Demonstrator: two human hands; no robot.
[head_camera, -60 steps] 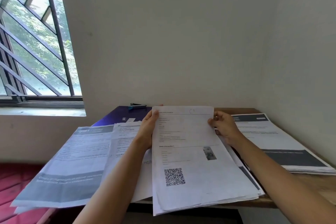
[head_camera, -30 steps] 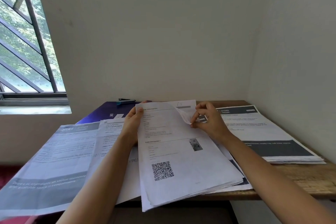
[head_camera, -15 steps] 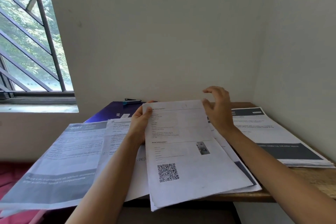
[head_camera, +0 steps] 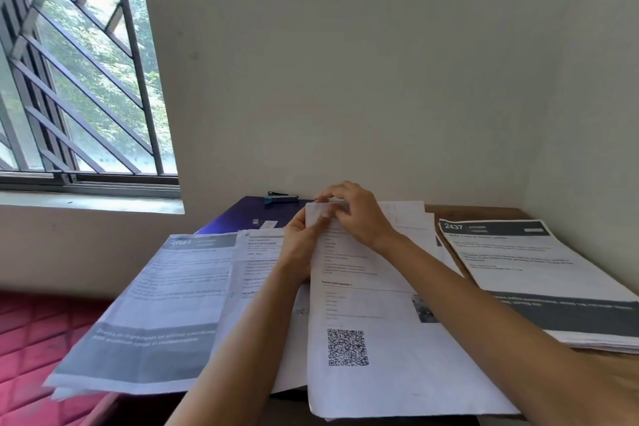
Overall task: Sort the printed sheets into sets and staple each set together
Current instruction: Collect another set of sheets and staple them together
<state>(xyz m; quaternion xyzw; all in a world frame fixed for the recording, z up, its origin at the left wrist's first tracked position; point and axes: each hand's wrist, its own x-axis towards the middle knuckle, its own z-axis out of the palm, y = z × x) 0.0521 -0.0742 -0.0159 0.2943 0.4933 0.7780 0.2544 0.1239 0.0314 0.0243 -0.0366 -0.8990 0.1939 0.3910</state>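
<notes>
Your left hand [head_camera: 302, 249] and right hand [head_camera: 358, 218] are both pinching the folded top-left corner of the top sheet [head_camera: 380, 339], which is lying on the table [head_camera: 484, 212]. Beyond that sheet a stapler [head_camera: 281, 198] is sitting on a purple folder [head_camera: 238, 218]; a stack [head_camera: 536, 280] is lying to the sheet's right, spread sheets [head_camera: 166, 304] to its left.

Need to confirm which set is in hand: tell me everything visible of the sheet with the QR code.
The QR-code sheet is white printed paper, lying on other papers in the middle of the table. It carries small text lines, a grey photo at right and a black QR code lower left. Its near edge overhangs the table; its far left corner is bent up, pinched by the left hand and right hand.
</notes>
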